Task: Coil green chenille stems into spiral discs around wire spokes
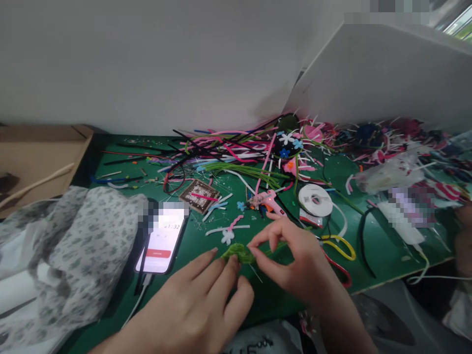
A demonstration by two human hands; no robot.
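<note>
Between my hands is a green piece of bent pipe cleaner (pixel 239 252), looped flat into a leaf-like shape, with a thin stem trailing to the right. My left hand (pixel 206 295) holds its left side, fingers bent over it. At its right end the thumb and forefinger of my right hand (pixel 293 246) pinch the green pipe cleaner; the other fingers are raised. A white flower (pixel 227 237) with a pink twisted stem lies just beyond. Scissors (pixel 337 248) with yellow and red handles are partly hidden behind my right wrist.
Loose pipe cleaners (pixel 232 147) heap along the wall. A pink glue gun (pixel 271 200), a white ribbon spool (pixel 315 199) and a patterned square (pixel 199 195) lie ahead. To the left are a lit phone (pixel 162 241) on a cable and a patterned cloth (pixel 96 236).
</note>
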